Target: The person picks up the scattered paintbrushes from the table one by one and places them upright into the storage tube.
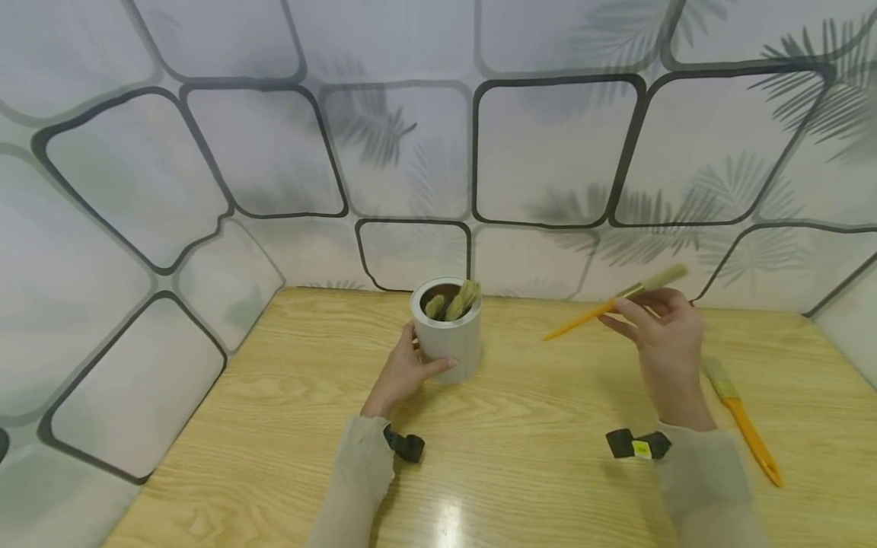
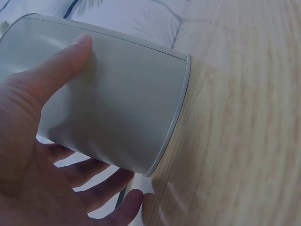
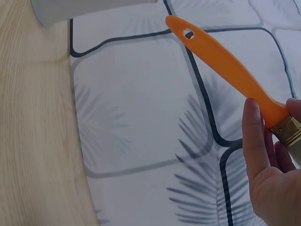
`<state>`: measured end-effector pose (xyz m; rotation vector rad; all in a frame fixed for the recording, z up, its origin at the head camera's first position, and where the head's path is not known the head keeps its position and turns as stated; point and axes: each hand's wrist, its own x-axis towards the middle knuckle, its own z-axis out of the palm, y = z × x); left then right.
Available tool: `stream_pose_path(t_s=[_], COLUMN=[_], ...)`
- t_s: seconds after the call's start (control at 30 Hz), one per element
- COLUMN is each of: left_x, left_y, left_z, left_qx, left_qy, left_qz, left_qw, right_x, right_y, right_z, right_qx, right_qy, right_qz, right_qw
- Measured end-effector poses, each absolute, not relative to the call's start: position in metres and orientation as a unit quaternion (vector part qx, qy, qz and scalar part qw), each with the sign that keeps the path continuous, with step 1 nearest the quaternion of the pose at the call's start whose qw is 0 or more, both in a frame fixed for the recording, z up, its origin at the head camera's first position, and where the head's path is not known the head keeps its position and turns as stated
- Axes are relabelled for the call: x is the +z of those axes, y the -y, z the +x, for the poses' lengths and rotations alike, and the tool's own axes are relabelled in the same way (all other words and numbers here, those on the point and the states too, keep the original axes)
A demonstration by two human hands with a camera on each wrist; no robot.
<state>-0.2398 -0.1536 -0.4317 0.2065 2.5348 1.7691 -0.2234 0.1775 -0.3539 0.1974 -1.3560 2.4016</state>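
A pale grey cylindrical can [image 1: 448, 346] stands upright on the wooden table, with the bristle ends of brushes [image 1: 463, 300] showing at its mouth. My left hand [image 1: 404, 369] grips its side, thumb across the front and fingers around the far left; the left wrist view shows the thumb flat on the can wall [image 2: 127, 99]. Raised over the table to the right, my right hand [image 1: 668, 335] pinches a paintbrush [image 1: 589, 313] near its metal band. Its orange handle [image 3: 225, 66] points left toward the can, and its pale bristles [image 1: 668, 278] point up and right.
A second orange-handled paintbrush [image 1: 750, 438] lies on the table [image 1: 521, 457] right of my right forearm, bristles away from me. Behind the table's far edge rises a light wall covering [image 1: 555, 152] with dark outlines and leaf prints. Small black devices sit on both wrists.
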Motion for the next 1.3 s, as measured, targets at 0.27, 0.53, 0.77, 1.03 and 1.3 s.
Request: stream_pose_path(t_s=[0.27,0.53,0.77,1.03,1.3], left_x=[-0.431,-0.431,-0.431,-0.432,-0.432], left_y=[0.154,0.154,0.154,0.154,0.154], left_z=[-0.24,-0.24,-0.241,-0.241,-0.241], left_qx=[0.572,0.569,0.566,0.572,0.573], left_qy=[-0.818,-0.82,-0.822,-0.817,-0.817], left_qz=[0.063,0.061,0.063,0.066,0.065], left_qw=[0.024,0.023,0.022,0.023,0.023], right_x=[-0.35,-0.35,-0.349,-0.35,-0.352], right_y=[-0.161,-0.147,-0.129,-0.11,-0.092], right_z=[-0.224,-0.227,-0.229,-0.231,-0.237], right_qx=[0.87,0.874,0.879,0.884,0.873], right_qy=[0.454,0.444,0.437,0.429,0.443], right_qz=[0.073,0.073,0.067,0.069,0.086], right_qw=[0.179,0.185,0.178,0.174,0.183])
